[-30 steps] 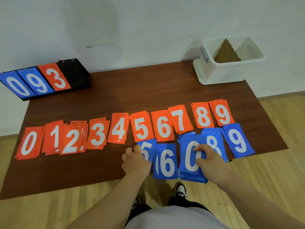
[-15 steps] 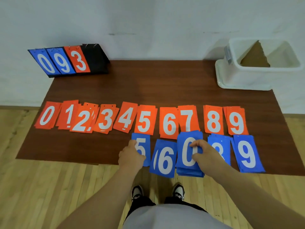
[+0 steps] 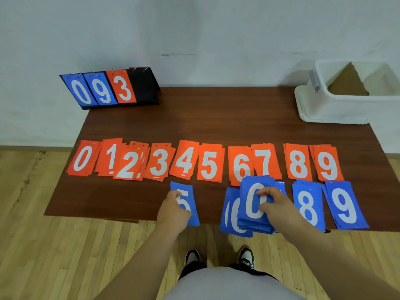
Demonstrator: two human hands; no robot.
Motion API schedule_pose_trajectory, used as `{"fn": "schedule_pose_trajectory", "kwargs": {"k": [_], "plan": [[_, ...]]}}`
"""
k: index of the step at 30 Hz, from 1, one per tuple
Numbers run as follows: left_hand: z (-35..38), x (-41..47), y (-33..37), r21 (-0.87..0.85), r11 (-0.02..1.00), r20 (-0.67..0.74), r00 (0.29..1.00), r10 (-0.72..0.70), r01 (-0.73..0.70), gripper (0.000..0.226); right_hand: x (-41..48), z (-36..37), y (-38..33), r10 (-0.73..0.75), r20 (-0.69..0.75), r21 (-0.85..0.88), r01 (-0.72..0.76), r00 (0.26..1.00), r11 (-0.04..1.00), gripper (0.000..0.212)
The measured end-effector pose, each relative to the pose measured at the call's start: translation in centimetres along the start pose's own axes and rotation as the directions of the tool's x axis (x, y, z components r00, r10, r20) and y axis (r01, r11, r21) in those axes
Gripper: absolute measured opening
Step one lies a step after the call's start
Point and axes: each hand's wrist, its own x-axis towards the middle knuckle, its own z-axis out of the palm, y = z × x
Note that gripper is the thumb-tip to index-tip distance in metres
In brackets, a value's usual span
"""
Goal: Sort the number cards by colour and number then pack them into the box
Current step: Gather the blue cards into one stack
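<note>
Left hand (image 3: 173, 210) at the near bench edge; fingers curled onto the left side of a blue glossy card printed 5 (image 3: 191, 204), gripping it against the dark brown wooden bench (image 3: 216, 118).

Right hand (image 3: 276, 205) fingers closed round a thick stack of blue cards with a 0 on top (image 3: 246, 189), fingertips on the top face; the stack sits over the blue 6 pile (image 3: 228, 215) and overhangs the near edge.

Blue 8 pile (image 3: 307, 204) and blue 9 pile (image 3: 344, 204) lie just to the right; a row of orange card piles 0 to 9 (image 3: 208, 164) lies behind the blue ones, with 1/2 and 6/7 overlapping.

White plastic box (image 3: 337, 109) at the far right corner, well apart from the cards, with a brown triangular piece inside; black flip scoreboard (image 3: 108, 88) showing 0 9 3 at the far left corner.

Judgement: the step looks like dealing the mixed blue stack into number piles; the blue row is only partly laid; packing not yet begun.

Handling: the cards look thin, light, fairly stiff and glossy, so probably slippery on each other; a loosely held stack could fan or slide. Best gripped across the long edges with the thumb on top; a flat single card is easier to lift once slid to the bench edge; square each pile before boxing.
</note>
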Motion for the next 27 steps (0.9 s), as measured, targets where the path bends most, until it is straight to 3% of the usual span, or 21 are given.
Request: {"fn": "schedule_pose_trajectory", "kwargs": {"k": [3, 7, 11, 14, 16, 19, 24, 27], "plan": [[-3.2, -1.3, -0.1, -0.199, 0.98, 0.008, 1.0, 0.015, -0.013, 0.062, -1.4, 1.4, -1.6, 0.012, 0.01, 0.106, -0.013, 1.0, 0.994, 0.03], [-5.7, -3.2, 1.1, -0.39, 0.916, 0.021, 0.993, 0.112, -0.095, 0.045, -3.9, 3.4, -4.4, -0.011, 0.127, 0.421, -0.044, 0.992, 0.906, 0.034], [-6.9, -5.1, 3.5, -0.556, 0.822, 0.13, 0.963, 0.234, -0.125, 0.049, -6.1, 5.3, -6.7, -0.08, 0.247, 0.631, -0.098, 0.966, 0.769, 0.029], [-7.1, -6.0, 4.7, -0.552, 0.811, 0.174, 0.925, 0.338, -0.193, 0.06, -6.8, 6.0, -7.2, -0.083, 0.26, 0.717, -0.135, 0.962, 0.684, 0.029], [-7.1, -6.3, 5.1, -0.528, 0.816, 0.202, 0.899, 0.389, -0.234, 0.064, -6.9, 6.1, -7.0, -0.071, 0.222, 0.737, -0.119, 0.972, 0.665, 0.031], [-6.6, -7.0, 5.9, -0.517, 0.807, 0.236, 0.859, 0.454, -0.284, 0.061, -7.2, 5.8, -6.2, -0.051, 0.152, 0.686, -0.068, 0.987, 0.724, 0.03], [-4.7, -9.1, 8.2, -0.563, 0.792, 0.341, 0.807, 0.483, -0.237, 0.024, -7.7, 4.1, -4.8, -0.064, 0.125, 0.616, -0.027, 0.99, 0.788, 0.031], [-2.9, -9.7, 9.3, -0.502, 0.807, 0.369, 0.768, 0.524, -0.31, 0.014, -7.6, 2.8, -4.3, -0.103, 0.149, 0.574, -0.001, 0.983, 0.819, 0.031]]}}
